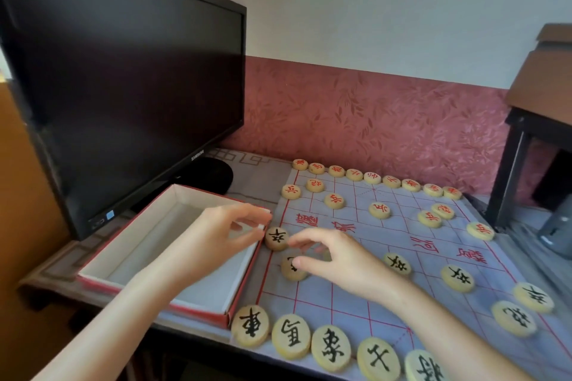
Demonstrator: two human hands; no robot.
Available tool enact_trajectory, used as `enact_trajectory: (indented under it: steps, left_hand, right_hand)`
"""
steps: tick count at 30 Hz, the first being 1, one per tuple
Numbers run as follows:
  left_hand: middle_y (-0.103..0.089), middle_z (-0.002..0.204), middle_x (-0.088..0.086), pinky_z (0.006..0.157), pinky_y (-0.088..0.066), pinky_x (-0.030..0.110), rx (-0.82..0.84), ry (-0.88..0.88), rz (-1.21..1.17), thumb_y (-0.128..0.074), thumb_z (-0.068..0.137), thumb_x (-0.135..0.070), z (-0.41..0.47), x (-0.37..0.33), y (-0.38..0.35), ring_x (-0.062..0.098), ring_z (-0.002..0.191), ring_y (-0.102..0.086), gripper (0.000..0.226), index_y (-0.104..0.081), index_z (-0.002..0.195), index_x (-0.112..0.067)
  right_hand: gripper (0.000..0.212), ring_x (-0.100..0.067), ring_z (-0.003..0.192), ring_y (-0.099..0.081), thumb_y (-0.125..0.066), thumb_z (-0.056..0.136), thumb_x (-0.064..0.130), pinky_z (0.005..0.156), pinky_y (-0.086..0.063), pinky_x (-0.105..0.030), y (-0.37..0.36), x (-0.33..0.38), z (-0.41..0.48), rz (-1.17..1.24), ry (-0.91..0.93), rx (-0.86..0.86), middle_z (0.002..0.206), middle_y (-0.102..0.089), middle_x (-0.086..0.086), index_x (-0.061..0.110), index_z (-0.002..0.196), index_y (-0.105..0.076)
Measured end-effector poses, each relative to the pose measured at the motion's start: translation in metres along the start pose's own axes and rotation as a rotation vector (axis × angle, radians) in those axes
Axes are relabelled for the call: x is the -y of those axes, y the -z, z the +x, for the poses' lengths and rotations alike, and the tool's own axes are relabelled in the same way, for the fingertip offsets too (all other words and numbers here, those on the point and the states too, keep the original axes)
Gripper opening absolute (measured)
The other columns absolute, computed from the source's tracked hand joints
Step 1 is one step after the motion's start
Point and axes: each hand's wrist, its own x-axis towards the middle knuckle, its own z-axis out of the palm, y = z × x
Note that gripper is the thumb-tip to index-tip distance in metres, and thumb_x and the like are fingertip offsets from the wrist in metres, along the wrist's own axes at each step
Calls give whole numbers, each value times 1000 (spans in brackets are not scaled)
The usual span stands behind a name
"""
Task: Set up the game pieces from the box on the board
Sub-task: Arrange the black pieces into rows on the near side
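- The round pale wooden black-lettered piece (276,238) lies between the hands, just beside the right hand (337,260).
- The left hand (213,238) is loosely curled and empty; the right hand's hold: cannot tell.

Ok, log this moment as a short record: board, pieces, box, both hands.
board: cloth, red grid, right of the box
red pieces: row along the far edge, more just in front
black pieces: row along the near edge, others mid-board
box: red-edged, white inside, looks empty
left hand: above the box's right edge, nothing visibly held
right hand: over the board's left side, thumb at a black piece; grip unclear
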Motion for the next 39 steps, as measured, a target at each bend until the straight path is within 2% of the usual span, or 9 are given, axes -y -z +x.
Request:
enact_trajectory:
  steps: [9, 13, 16, 20, 23, 25, 30, 34, 39]
  left_hand:
    - [-57, 115, -24, 97, -30, 3, 244, -132, 222, -60, 85, -34, -72, -6, -8, -10, 111, -45, 38, -50, 118, -48]
    - [-40, 127, -33, 92, -9, -7, 273, -223, 376, -53, 89, -31, -77, -3, -16, -18, 115, -27, 45, -40, 130, -45]
    - [-44, 131, -28, 93, 0, -5, 277, -240, 409, -51, 90, -30, -78, -1, -23, -9, 122, -35, 44, -41, 131, -42]
    - [-55, 122, -21, 100, -11, 2, 302, -236, 384, -48, 87, -42, -78, 2, -27, -1, 114, -49, 38, -52, 125, -38]
    - [-64, 98, -19, 92, -34, 11, 236, -268, 497, -40, 75, -56, -78, 6, -29, 1, 90, -62, 43, -62, 107, -37]
    - [-63, 85, -16, 90, -34, 20, 191, -312, 553, -42, 74, -57, -77, 6, -33, 5, 78, -63, 41, -67, 97, -35]
    - [-57, 101, -14, 90, -34, 13, 212, -311, 511, -42, 78, -61, -79, 5, -37, -1, 96, -44, 42, -62, 106, -36]
    - [-40, 130, -28, 110, 3, 9, 253, -267, 394, -33, 74, -69, -82, 3, -29, -11, 124, -29, 59, -42, 128, -46]
    - [-37, 136, -31, 114, 16, 20, 347, -325, 480, -30, 82, -53, -83, 3, -18, -18, 128, -25, 51, -38, 132, -46]
  right_hand:
    - [40, 6, 125, -37, -57, 87, 43, 107, -32, -25, -19, 17, -60, -57, 7, 162, 135, -41, 24, 50, 125, -48]
    - [46, 1, 122, -39, -55, 88, 37, 105, -35, -25, -28, 19, -68, -108, 27, 189, 131, -41, 18, 45, 132, -43]
    - [48, 0, 121, -37, -55, 87, 31, 105, -33, -24, -36, 16, -71, -153, 31, 182, 131, -41, 16, 43, 132, -43]
    - [47, 1, 121, -33, -60, 86, 28, 106, -31, -23, -42, 13, -71, -153, 54, 122, 121, -44, 18, 38, 130, -47]
    - [53, -2, 123, -28, -66, 81, 40, 105, -30, -25, -47, 12, -69, -165, 34, 55, 117, -38, 17, 34, 130, -47]
    - [58, -4, 123, -26, -66, 77, 51, 104, -29, -26, -52, 13, -67, -216, 27, 22, 118, -38, 15, 33, 129, -47]
    - [65, -6, 118, -23, -58, 75, 64, 102, -25, -24, -57, 19, -68, -333, 65, -28, 118, -38, 13, 30, 128, -47]
    - [65, 1, 126, -18, -63, 79, 53, 106, -23, -23, -49, 19, -74, -199, 85, 28, 127, -30, 26, 36, 136, -36]
    - [57, 3, 128, -20, -57, 87, 28, 107, -25, -24, -45, 13, -79, -98, 36, 92, 126, -29, 21, 46, 136, -34]
